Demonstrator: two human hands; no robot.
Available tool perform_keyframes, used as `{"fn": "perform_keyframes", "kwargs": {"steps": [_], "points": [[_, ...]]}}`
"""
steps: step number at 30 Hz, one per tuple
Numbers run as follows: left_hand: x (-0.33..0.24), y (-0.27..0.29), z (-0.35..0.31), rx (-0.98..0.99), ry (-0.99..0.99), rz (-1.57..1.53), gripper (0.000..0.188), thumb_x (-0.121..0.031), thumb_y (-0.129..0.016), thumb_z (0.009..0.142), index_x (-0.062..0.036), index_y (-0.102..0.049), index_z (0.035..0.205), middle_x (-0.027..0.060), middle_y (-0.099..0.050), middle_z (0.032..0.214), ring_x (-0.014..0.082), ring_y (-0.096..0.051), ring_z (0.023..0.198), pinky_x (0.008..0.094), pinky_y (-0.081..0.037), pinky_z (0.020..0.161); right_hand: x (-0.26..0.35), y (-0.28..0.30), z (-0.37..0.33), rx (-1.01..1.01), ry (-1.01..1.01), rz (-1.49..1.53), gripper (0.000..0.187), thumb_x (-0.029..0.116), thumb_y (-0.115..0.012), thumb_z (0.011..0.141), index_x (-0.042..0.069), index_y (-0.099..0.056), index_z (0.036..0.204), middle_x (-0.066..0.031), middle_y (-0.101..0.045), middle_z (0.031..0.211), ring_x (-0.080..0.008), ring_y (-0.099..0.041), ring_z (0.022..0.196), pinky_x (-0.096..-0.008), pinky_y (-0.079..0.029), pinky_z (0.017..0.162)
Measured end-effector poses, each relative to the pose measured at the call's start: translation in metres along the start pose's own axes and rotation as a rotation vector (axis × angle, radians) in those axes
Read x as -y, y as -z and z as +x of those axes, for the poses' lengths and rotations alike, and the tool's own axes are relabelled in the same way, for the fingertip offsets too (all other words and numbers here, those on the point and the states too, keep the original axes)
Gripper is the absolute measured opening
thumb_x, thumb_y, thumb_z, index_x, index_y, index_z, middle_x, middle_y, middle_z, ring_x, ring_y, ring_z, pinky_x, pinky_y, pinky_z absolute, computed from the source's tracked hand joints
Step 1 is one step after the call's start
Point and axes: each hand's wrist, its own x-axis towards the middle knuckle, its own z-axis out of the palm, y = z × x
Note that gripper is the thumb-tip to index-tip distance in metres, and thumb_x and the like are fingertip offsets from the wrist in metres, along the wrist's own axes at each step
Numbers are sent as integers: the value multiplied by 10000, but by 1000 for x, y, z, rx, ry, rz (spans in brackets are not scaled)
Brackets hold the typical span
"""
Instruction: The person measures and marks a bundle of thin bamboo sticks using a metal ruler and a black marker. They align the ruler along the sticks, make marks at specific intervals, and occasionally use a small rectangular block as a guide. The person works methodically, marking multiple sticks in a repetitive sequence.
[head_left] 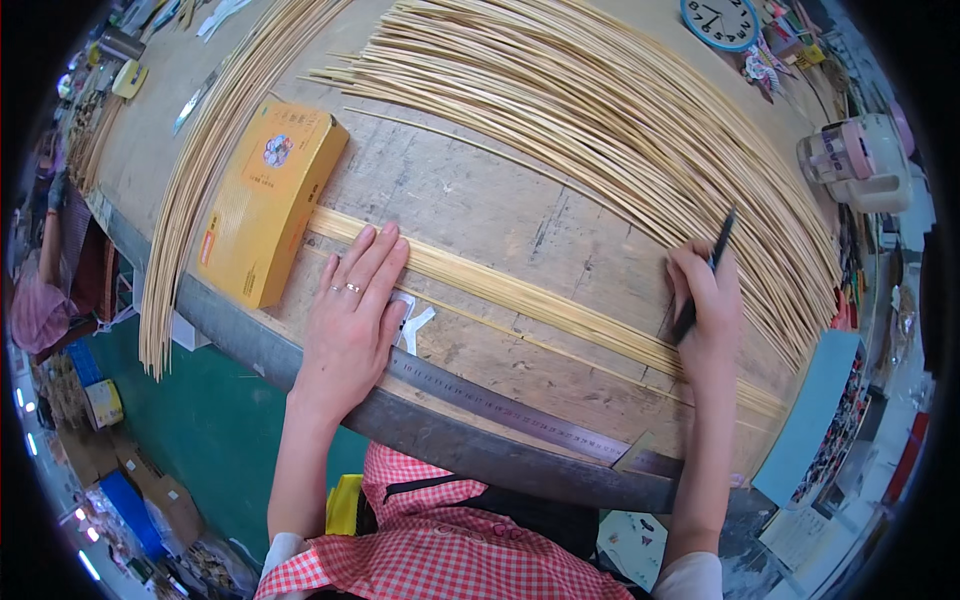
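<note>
My left hand [350, 330], with rings on it, lies flat with outstretched fingers across a row of thin pale wooden strips [500, 275], pressing near their left end. That end of the row meets a yellow-orange box [265, 200]. In my right hand [710, 300] a slim black pen [724, 236] is gripped, its lower end close to the right part of the strips. One single strip [530, 340] lies apart, nearer to me. Along the front edge of the table runs a metal ruler [500, 405]. Beside my left hand is a small white piece [418, 325].
A wide spread of long strips [600, 120] covers the far right of the worn wooden table [450, 180]. Another long bundle [215, 150] hangs over the left edge. A blue clock [720, 22], a clear jug [860, 165] and a blue-grey box [810, 410] stand around the right side.
</note>
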Motion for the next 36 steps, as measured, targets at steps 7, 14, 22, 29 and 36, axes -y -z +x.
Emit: {"fn": "perform_keyframes", "kwargs": {"steps": [7, 14, 22, 29, 36], "points": [[-3, -3, 2, -7, -9, -4, 603, -54, -597, 944, -81, -451, 1529, 105, -426, 1607, 311, -356, 1512, 525, -266, 1232, -4, -3, 22, 17, 15, -199, 199, -65, -623, 810, 25, -595, 986, -169, -592, 1016, -360, -592, 941, -444, -479, 789], [-4, 1, 0, -3, 1, 20, 600, -72, -611, 944, -92, -464, 1525, 103, -437, 1598, 317, -378, 1497, 522, -290, 1222, -3, 4, 5, -23, -124, 9, 179, -78, -635, 856, 23, -590, 996, -150, -599, 934, -347, -594, 832, -401, -472, 718], [-2, 1, 1, -29, -18, 46, 594, -103, -624, 950, -93, -470, 1524, 100, -446, 1587, 317, -397, 1484, 521, -315, 1212, -1, 11, -48, -63, 23, 124, 301, -142, -688, 836, 62, -687, 1057, -126, -621, 917, -273, -614, 819, -332, -490, 740], [0, -1, -1, -44, -26, 28, 609, -88, -631, 943, -80, -466, 1529, 104, -436, 1597, 320, -385, 1494, 518, -315, 1213, -1, 5, -60, 2, 27, 133, 356, -147, -679, 820, 80, -696, 1095, -117, -612, 949, -230, -595, 810, -299, -464, 686], [-1, -3, 0, -38, -27, 9, 609, -67, -626, 938, -66, -467, 1526, 116, -444, 1591, 334, -381, 1492, 508, -308, 1218, 10, 6, -58, 62, -10, 151, 332, -80, -702, 768, 61, -700, 1068, -133, -619, 973, -271, -607, 852, -347, -478, 719]]}}
